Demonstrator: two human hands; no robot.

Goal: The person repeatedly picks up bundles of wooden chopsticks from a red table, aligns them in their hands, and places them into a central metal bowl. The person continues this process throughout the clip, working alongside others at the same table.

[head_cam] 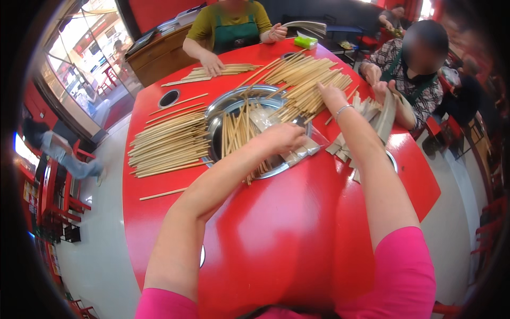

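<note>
A pile of bamboo chopsticks (305, 85) lies across the far right side of a steel-rimmed round hollow (247, 89) in the red table. My right hand (332, 97) touches the near right edge of this pile, its fingertips partly hidden. My left hand (289, 137) is curled over the hollow, beside clear plastic packaging (312, 148) with pale paper strips in it. Whether its fingers grip anything is hidden. More chopsticks (235, 131) stand slanted in the hollow, left of my left hand. Another bundle of chopsticks (171, 145) is laid out in rows on the left.
Across the red table (271, 239), a person in a green apron (237, 34) handles chopsticks and paper sleeves (306, 27). A second person (414, 79) at right holds paper sleeves (388, 115). A green tissue pack (306, 41) sits at the far edge; a round inset (169, 98) is at left.
</note>
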